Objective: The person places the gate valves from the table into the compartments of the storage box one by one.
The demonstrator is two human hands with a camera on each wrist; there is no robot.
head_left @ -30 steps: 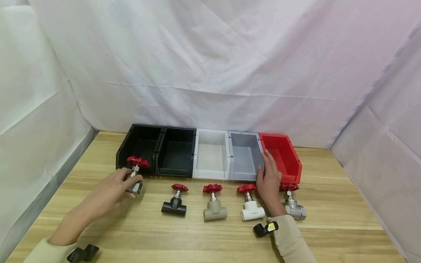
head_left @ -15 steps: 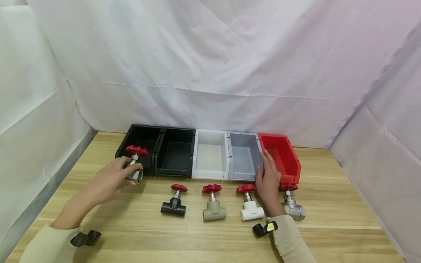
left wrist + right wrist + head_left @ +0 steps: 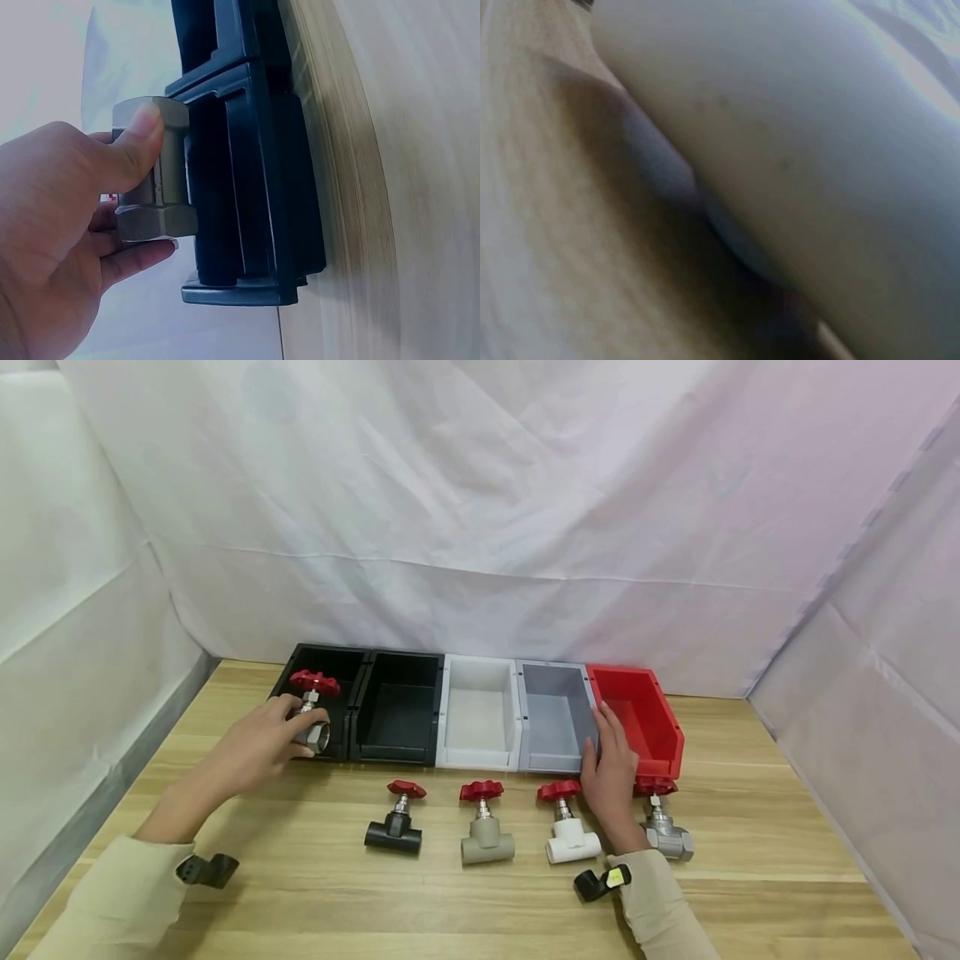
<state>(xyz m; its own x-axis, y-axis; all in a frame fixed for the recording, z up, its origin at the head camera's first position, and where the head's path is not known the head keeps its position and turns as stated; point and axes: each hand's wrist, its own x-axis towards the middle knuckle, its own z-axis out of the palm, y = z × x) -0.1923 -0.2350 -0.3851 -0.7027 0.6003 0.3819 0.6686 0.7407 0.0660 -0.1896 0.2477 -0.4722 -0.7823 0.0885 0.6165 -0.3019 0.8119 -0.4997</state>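
My left hand (image 3: pixel 258 739) grips a steel valve with a red handwheel (image 3: pixel 313 683) by its metal body, at the front of the leftmost black bin (image 3: pixel 281 675). In the left wrist view, thumb and fingers wrap the valve's hexagonal-ended body (image 3: pixel 159 180), beside the black bin's opening. My right hand (image 3: pixel 611 777) rests with extended fingers where the grey bin (image 3: pixel 555 764) meets the red bin (image 3: pixel 660 768). Just right of that wrist stands another steel valve (image 3: pixel 667 837), its red wheel partly hidden. Only blurred sleeve or forearm (image 3: pixel 780 150) and tabletop show in the right wrist view.
A second black bin (image 3: pixel 397 753) and a white bin (image 3: pixel 480 760) complete the row between the others. In front stand a black tee valve (image 3: pixel 393 833), a beige one (image 3: pixel 487 843) and a white one (image 3: pixel 573 843), all red-wheeled. White cloth (image 3: pixel 480 527) hangs behind.
My left hand has lifted the steel valve and carried it forward, from the wood before the leftmost black bin to over that bin's front. My right hand stays in place.
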